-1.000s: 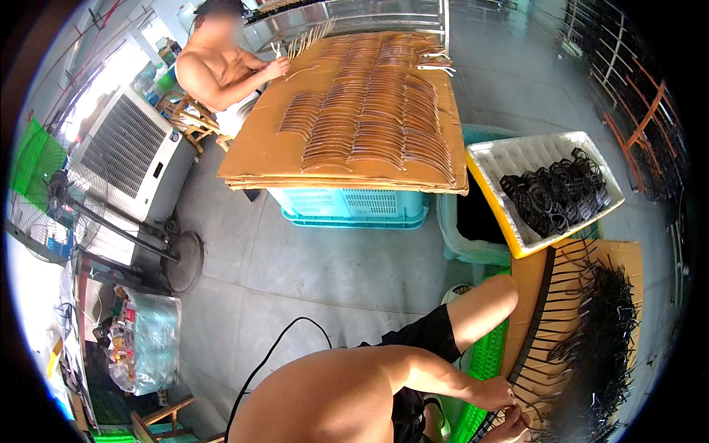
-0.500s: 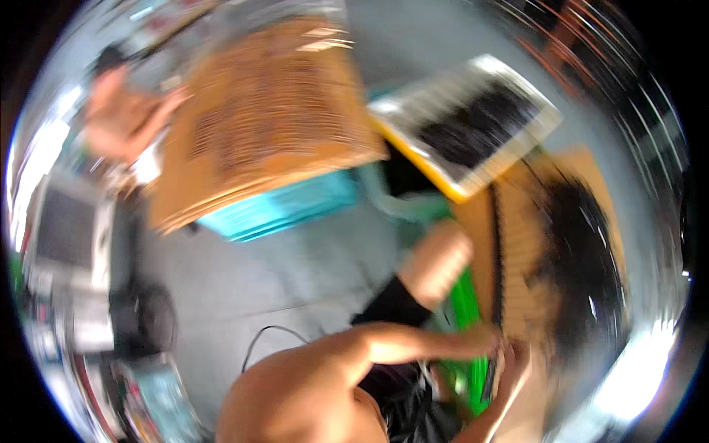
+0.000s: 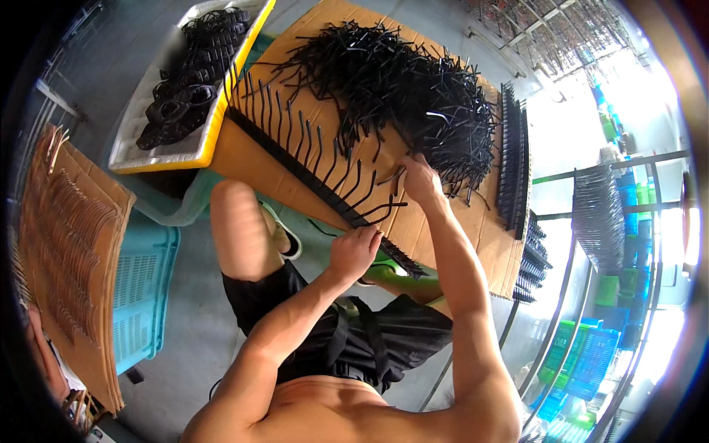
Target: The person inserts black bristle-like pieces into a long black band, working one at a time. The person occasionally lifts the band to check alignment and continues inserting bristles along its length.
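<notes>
A long black strip rack (image 3: 295,168) lies slantwise along the near edge of the cardboard-topped table, with a row of thin, bent black rods (image 3: 320,151) standing in its far part. My left hand (image 3: 356,253) is closed on the near part of the strip, beside the last bent rod. Farther out, my right hand (image 3: 422,181) is over the cardboard (image 3: 410,230), its fingers pinched round a thin black rod (image 3: 396,177). Just beyond that hand spreads a big tangled heap of similar black rods (image 3: 413,88).
Filled black racks (image 3: 512,159) lie along the table's right side. A white tray with a yellow edge (image 3: 214,140) holds black coiled parts at the far left. Cardboard sheets (image 3: 74,221) rest on a turquoise crate (image 3: 140,295). Shelving with blue and green baskets (image 3: 583,354) stands right.
My view has swung right, from the floor and cardboard stack to the table, and is now sharp. My hands, close together before, are now apart, the right one near the heap.
</notes>
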The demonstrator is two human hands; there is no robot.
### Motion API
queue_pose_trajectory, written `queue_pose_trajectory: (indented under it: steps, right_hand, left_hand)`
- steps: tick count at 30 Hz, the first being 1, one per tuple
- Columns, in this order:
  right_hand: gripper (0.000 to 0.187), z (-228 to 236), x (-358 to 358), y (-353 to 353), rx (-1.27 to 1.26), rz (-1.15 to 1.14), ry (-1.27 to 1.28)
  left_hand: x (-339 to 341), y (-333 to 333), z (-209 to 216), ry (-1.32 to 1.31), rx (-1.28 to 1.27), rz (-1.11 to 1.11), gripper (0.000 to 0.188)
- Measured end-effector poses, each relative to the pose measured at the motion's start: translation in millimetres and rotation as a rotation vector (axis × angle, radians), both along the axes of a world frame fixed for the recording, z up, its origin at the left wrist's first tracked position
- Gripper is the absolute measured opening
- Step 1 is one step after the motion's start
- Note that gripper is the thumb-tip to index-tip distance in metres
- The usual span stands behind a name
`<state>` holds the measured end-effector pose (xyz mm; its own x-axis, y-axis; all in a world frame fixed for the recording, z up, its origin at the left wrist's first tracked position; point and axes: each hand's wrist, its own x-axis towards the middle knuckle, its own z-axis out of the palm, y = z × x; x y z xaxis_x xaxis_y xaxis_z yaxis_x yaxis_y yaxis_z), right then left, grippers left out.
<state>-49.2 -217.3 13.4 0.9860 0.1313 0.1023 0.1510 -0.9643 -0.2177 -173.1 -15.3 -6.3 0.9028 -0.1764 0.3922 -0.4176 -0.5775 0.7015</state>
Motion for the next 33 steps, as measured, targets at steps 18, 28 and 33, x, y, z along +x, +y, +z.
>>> queue_pose_trajectory:
  steps: [18, 28, 33]
  right_hand:
    - [0.020, 15, -18, -15, -0.237, 0.202, 0.095]
    - [0.021, 8, -74, -13, 0.507, -0.303, 0.015]
    - [0.018, 22, -115, 25, 1.246, -0.405, 0.130]
  left_hand:
    - [1, 2, -10, 0.055, -0.071, -0.015, 0.016]
    - [2, 3, -8, -0.028, -0.069, -0.011, 0.017]
    - [1, 4, -6, -0.009, -0.019, -0.019, 0.014]
